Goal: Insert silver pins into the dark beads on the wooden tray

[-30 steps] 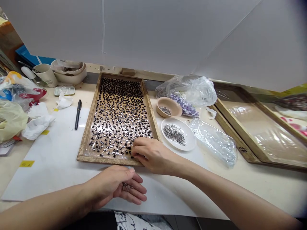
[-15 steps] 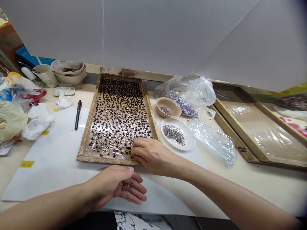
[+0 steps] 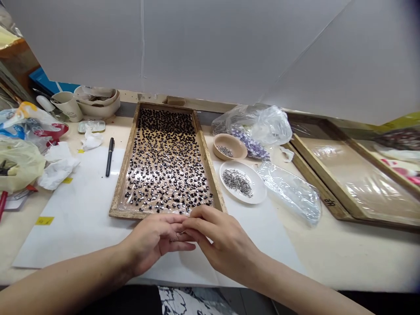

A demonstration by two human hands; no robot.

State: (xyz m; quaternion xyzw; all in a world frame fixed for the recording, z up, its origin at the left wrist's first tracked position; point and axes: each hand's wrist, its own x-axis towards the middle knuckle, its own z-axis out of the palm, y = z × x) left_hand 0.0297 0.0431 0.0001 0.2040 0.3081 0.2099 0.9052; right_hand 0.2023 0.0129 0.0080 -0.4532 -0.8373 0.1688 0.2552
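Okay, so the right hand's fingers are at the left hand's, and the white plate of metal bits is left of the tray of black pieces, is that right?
Not quite: the white plate is right of the tray, as the head view shows. The rest holds.

Pale table, white sheet, wooden tray, clear bag

1. Under the fingers: a sheet on the worktop.
2. Just beyond the fingers: a tray, small pieces in it.
3. Beyond and left of the fingers: a pen.
4. Beyond and right of the fingers: a plate, a bowl behind it.
5. Far right of the fingers: another tray.
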